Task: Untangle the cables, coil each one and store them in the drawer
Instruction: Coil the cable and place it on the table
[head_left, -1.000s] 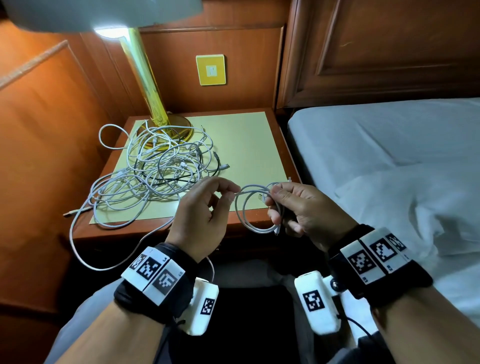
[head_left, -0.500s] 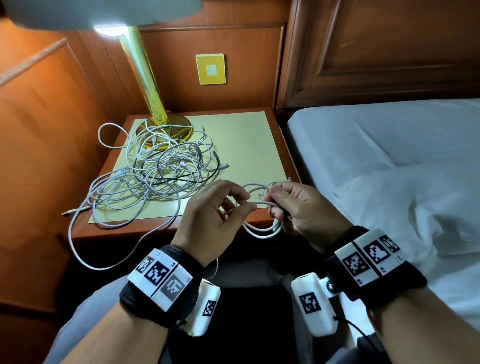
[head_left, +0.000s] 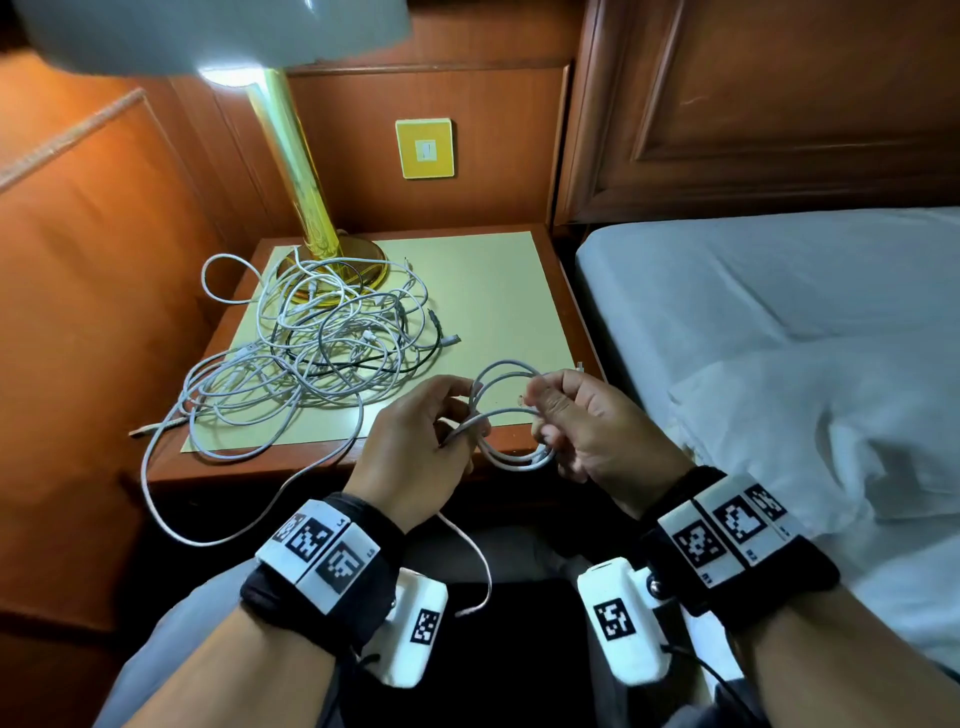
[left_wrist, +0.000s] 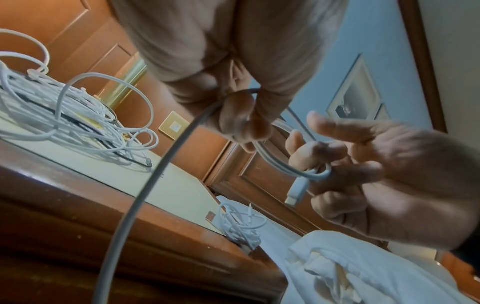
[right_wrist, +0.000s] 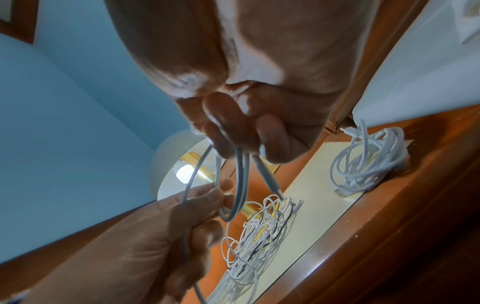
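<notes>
A tangle of white cables with one black cable (head_left: 311, 353) lies on the left half of the nightstand (head_left: 498, 291). In front of its near edge I hold a small white coil (head_left: 511, 415) between both hands. My right hand (head_left: 535, 410) pinches the loops together, and a connector (left_wrist: 296, 191) pokes out below its fingers. My left hand (head_left: 467, 410) pinches the same cable's free strand (left_wrist: 155, 174) against the coil. The strand's tail (head_left: 467, 551) hangs below my left wrist.
A wound white cable bundle (right_wrist: 369, 162) lies on the nightstand's right front corner. The brass lamp (head_left: 306, 208) stands at the back left. One long cable (head_left: 156, 499) droops off the front left edge. The bed (head_left: 779, 312) borders the right side.
My left hand has moved in toward my right hand and brought its strand against the loops. The right hand keeps its hold in nearly the same place.
</notes>
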